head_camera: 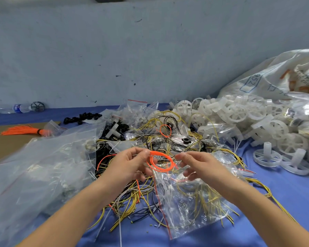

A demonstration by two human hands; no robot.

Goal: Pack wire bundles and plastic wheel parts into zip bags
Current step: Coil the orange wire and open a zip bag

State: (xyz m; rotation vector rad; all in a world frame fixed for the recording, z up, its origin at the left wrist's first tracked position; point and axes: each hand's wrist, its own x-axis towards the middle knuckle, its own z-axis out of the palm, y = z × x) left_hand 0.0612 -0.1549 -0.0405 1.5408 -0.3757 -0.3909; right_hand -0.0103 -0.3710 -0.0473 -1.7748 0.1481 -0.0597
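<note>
My left hand (130,163) pinches a small orange wire coil (161,162) between thumb and fingertips, held just above the pile. My right hand (198,164) is close on the coil's right side, fingers curled, and seems to hold the mouth of a clear zip bag (187,202) that hangs below and holds yellow wires. Loose yellow, black and grey wires (132,196) lie tangled under both hands. White plastic wheel parts (239,114) are heaped at the right. Another orange coil (165,131) lies farther back in the tangle.
A stack of empty clear zip bags (37,168) covers the left. A tied orange wire bundle (23,130) lies on cardboard at far left. Black rings (82,117), a water bottle (16,108) and a big white sack (275,75) stand along the back wall.
</note>
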